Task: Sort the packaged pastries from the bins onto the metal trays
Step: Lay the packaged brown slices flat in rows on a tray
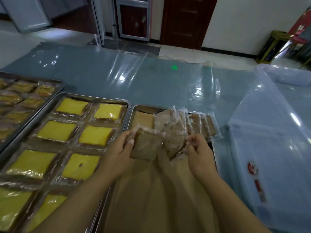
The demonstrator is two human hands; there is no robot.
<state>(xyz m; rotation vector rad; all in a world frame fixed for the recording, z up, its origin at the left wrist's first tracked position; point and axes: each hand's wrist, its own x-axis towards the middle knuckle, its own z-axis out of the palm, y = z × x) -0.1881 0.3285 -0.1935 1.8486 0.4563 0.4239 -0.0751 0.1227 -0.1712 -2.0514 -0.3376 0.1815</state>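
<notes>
Head view: left hand (117,148) and right hand (200,148) each grip a brown pastry pack (145,145) (mid-placing), next lay them onto the paper-lined tray (133,115).

1. Blue surface (151,78) under clear plastic sheeting.
2. On it, middle metal tray (94,97) of yellow cakes (57,131).
3. Just left of that tray, second tray (50,80); just right, paper-lined tray (144,107).
4. Well right of it, clear plastic bin (260,123).
</notes>
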